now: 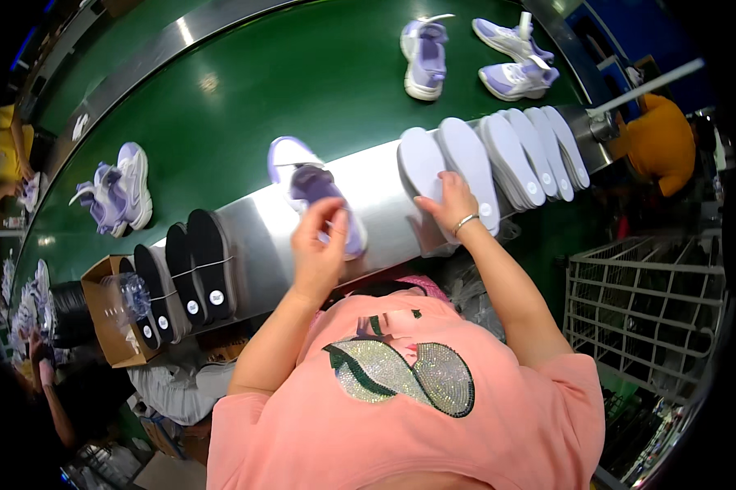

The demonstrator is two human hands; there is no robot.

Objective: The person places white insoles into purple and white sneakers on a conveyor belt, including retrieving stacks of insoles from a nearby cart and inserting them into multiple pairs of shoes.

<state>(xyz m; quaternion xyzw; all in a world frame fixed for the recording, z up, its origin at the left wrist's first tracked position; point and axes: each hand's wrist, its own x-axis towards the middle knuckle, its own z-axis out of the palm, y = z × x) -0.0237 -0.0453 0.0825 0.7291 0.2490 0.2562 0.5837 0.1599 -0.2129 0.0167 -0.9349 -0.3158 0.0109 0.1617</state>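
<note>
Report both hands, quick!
Left hand: fingers curled over white-and-lavender sneaker; grip cannot be told.
Right hand: open, thumb and fingers spread over flat white insoles.

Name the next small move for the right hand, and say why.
Probably close the right hand on one of the white insoles: its thumb and fingers are spread over the leftmost ones, while the left hand is at the opening of the purple-and-white shoe, with no insole visible in its fingers.

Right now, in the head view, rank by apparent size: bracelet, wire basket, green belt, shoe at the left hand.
Largest to smallest:
1. Green belt
2. Wire basket
3. Shoe at the left hand
4. Bracelet
</note>
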